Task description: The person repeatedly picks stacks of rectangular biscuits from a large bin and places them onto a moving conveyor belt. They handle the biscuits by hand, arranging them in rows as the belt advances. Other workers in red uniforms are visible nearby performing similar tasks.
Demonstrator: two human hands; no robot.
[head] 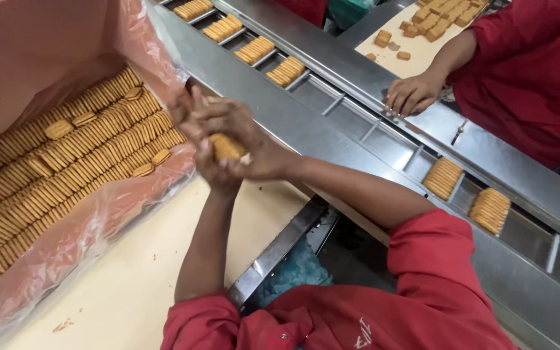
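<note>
Both my hands grip one stack of golden biscuits [227, 148] just right of a plastic-lined box [66, 246]. My left hand [218, 174] cups the stack from below. My right hand [234, 126] closes over it from above. Inside the box lie several long rows of biscuits [66, 162] standing on edge. The stack is above the cream table [131, 285], near the steel conveyor channel [384, 139].
Biscuit stacks [443, 177] ride in the conveyor's slots, more at the top [254, 50]. Across it, another person in red rests a hand [412, 94] on the steel rail. Loose biscuits [435, 19] lie on a far cream belt. A gap with blue material [293, 272] is below.
</note>
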